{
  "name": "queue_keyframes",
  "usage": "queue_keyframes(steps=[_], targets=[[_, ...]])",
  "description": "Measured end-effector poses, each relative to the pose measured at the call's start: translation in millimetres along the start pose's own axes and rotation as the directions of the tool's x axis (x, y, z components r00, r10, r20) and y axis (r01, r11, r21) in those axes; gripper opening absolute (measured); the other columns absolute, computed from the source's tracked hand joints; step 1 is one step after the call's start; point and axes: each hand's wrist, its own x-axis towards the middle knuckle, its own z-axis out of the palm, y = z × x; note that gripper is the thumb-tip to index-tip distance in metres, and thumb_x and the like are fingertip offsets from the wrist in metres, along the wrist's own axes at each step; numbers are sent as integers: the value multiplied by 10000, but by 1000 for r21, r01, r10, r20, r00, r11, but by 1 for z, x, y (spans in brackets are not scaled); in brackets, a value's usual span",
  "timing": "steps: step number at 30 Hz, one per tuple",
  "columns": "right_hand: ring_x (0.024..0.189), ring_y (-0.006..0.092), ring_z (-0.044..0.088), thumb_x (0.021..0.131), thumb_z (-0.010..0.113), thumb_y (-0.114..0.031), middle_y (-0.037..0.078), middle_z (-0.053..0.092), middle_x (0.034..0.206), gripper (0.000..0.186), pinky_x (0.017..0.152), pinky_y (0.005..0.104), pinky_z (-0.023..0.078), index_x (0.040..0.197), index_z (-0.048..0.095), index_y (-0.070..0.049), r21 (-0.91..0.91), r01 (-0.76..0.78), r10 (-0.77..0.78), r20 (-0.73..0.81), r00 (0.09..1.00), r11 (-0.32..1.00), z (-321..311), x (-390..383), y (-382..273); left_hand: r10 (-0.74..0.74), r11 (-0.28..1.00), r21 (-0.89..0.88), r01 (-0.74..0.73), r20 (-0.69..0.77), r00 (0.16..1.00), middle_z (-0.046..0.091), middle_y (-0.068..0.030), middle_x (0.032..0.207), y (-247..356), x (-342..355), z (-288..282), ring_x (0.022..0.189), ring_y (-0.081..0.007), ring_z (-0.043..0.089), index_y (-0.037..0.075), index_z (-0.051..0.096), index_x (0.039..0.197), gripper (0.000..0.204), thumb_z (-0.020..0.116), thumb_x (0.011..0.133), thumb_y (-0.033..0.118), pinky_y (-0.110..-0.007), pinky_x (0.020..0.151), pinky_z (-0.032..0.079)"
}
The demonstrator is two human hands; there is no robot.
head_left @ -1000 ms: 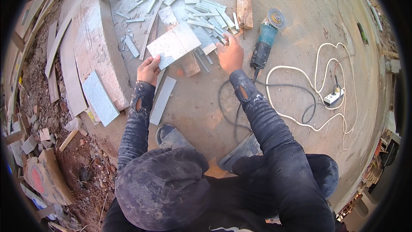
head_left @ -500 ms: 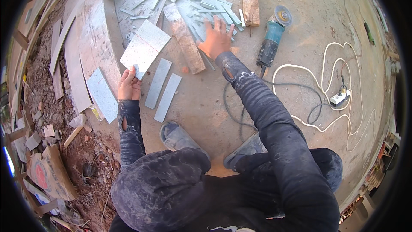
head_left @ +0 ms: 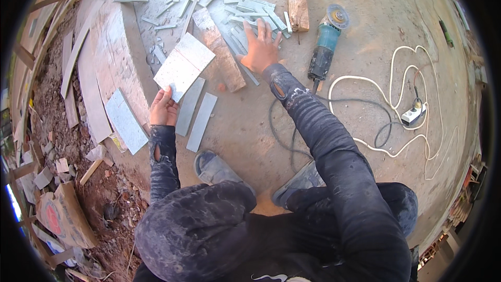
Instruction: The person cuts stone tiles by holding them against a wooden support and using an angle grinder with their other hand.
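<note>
We'd log this as handling a tile (head_left: 187, 61): left hand (head_left: 164, 108) pinching it by the near corner, just left of the wood plank (head_left: 216, 44), right hand (head_left: 262, 51) splayed over the scraps (head_left: 267, 14) (touching, we can't tell), next move likely calling for a steady corner grip.

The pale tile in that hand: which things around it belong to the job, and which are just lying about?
Likely part of the job:
- pale tile, held in the left hand
- tile strips, near the spread right hand
- grinder, on the ground
- power strip

Seemingly just lying about, at left:
- brown packaging
- rubble
</note>
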Motion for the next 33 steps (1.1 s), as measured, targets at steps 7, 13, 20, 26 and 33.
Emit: queue_keyframes(steps=[7, 13, 20, 26, 33], targets=[[1441, 398, 203, 742, 767, -412, 191, 259, 1537, 898, 1116, 696, 131, 1496, 317, -224, -28, 14, -16, -74, 997, 1000, 10, -2, -8, -23, 998, 54, 20, 60, 998, 659, -52, 1079, -10, 4, 0, 976, -154, 632, 37, 596, 1160, 230, 578, 998, 199, -311, 897, 497], [1414, 338, 257, 760, 758, -363, 142, 298, 1507, 806, 1114, 686, 160, 1459, 378, -235, -26, -33, 28, -178, 984, 999, 26, 5, 1, -12, 999, 33, 11, 49, 999, 666, -56, 1078, -9, -9, -10, 987, -155, 641, 40, 604, 1144, 198, 568, 1000, 172, -303, 897, 510], [1420, 348, 256, 741, 803, -406, 151, 300, 1512, 804, 1110, 672, 197, 1430, 429, -225, 5, -50, 50, -189, 981, 999, 7, 34, 36, -37, 999, 29, 37, 22, 999, 677, -37, 1033, -18, -16, -21, 945, -138, 652, 40, 617, 1101, 161, 598, 981, 145, -288, 860, 518], [1203, 342, 507, 796, 723, -274, 172, 540, 1272, 455, 1013, 478, 393, 1202, 625, -93, 319, -45, 167, -367, 915, 947, -17, 19, 38, -113, 986, 135, 99, 101, 989, 679, -13, 967, -37, 31, 37, 857, -107, 650, 31, 633, 1063, 150, 650, 947, 125, -252, 769, 514], [1002, 333, 617, 826, 666, -185, 152, 631, 1063, 285, 849, 414, 492, 1075, 672, -48, 479, -277, 395, -163, 904, 833, -26, -36, 40, -84, 897, 440, 44, 73, 994, 686, -21, 908, -51, 71, 76, 769, -94, 643, 1, 648, 1086, 292, 726, 896, 209, -233, 688, 518]])
